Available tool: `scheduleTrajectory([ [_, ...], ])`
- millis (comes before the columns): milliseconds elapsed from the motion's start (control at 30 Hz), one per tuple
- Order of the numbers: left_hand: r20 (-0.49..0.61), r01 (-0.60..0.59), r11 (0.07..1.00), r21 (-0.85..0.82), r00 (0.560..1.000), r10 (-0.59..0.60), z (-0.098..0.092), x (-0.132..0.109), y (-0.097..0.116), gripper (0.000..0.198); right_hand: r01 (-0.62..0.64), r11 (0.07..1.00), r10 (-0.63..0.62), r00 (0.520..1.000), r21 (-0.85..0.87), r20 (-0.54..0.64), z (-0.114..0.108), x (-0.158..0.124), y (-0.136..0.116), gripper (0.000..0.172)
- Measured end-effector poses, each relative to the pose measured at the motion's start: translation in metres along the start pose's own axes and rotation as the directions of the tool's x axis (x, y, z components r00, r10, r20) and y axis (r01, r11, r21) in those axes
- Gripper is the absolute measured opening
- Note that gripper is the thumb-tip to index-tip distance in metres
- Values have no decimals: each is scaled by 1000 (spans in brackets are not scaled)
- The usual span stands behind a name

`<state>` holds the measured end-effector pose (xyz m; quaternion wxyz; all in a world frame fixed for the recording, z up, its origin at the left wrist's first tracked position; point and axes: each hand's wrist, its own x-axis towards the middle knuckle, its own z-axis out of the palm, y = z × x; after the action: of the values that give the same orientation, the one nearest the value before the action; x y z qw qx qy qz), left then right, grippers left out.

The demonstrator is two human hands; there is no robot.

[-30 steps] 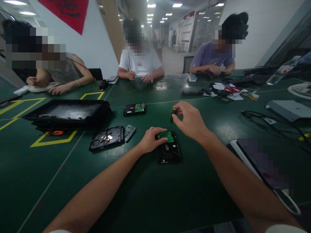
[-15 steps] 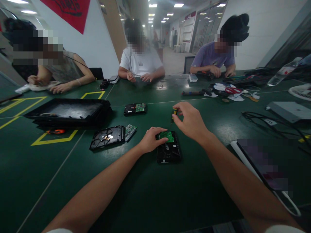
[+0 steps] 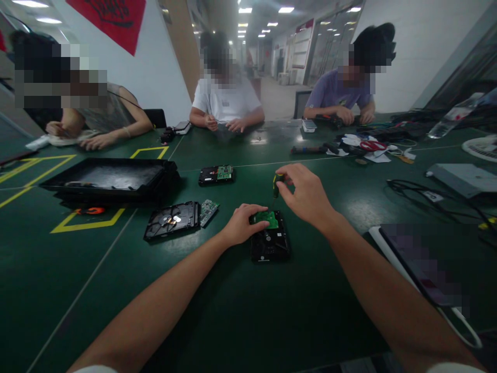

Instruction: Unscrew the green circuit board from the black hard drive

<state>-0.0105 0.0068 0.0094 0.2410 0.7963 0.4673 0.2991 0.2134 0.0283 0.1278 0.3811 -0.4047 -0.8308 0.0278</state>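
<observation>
A black hard drive [image 3: 270,242] with a green circuit board [image 3: 267,218] on top lies on the green table in front of me. My left hand [image 3: 244,224] rests on the drive's left far corner, fingers curled over the green board and holding it down. Just behind the drive, my right hand [image 3: 305,191] pinches the top of a small screwdriver [image 3: 276,185] with a yellow and black handle. The screwdriver stands upright, its tip pointing down at the board's far edge.
An opened hard drive [image 3: 172,220] with a loose green board [image 3: 209,211] lies to the left, another drive [image 3: 216,174] further back. A black tray [image 3: 111,177] sits at left. Three people work across the table. Cables, tools and a grey box [image 3: 462,176] fill the right side.
My right hand has shifted the screwdriver slightly: it tilted up and away half a second ago and now stands upright over the board again. My left hand has stayed on the drive.
</observation>
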Motion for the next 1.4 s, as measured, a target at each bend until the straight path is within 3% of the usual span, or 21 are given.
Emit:
scheduleTrajectory([
  [633,4,5,1000,7,1000,-5,0,0,-1,49,-78,993,77,997,88,19,4,-1,7,25],
  [1000,-8,-14,1000,12,1000,14,0,0,-1,48,-11,999,9,999,32,49,1,-2,3,31],
  [1233,11,2,1000,9,1000,-2,-3,1,2,48,-78,993,77,997,92,17,2,0,3,23],
  [1400,15,14,1000,10,1000,-14,-4,0,4,48,-43,995,39,998,85,47,2,-1,3,23],
])
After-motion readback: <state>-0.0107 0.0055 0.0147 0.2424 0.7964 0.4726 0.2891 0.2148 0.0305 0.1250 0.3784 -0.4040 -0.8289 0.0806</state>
